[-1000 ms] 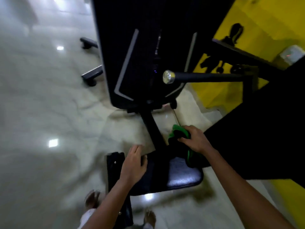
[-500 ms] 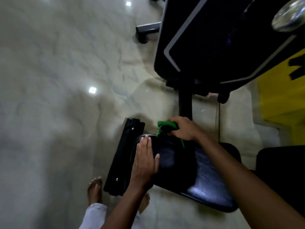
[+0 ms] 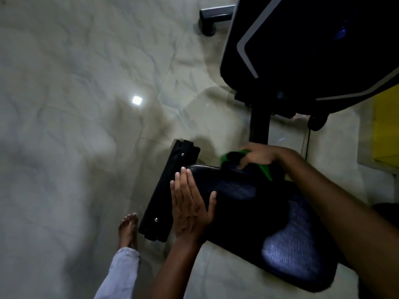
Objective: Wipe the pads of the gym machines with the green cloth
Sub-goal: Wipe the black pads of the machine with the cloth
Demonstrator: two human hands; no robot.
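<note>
Green cloth bunched – seemingly touching black seat pad

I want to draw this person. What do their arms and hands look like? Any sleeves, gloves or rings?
Both arms are bare with no sleeves in view. The left hand and right hand wear no gloves, and no rings, watch or bands show. The left hand's short, pale nails are visible. The only clothing in view is a light trouser leg above a bare foot.

Around the one black seat pad there are two hands, the left hand and the right hand, one green cloth, one bare foot and one upright post.
</note>
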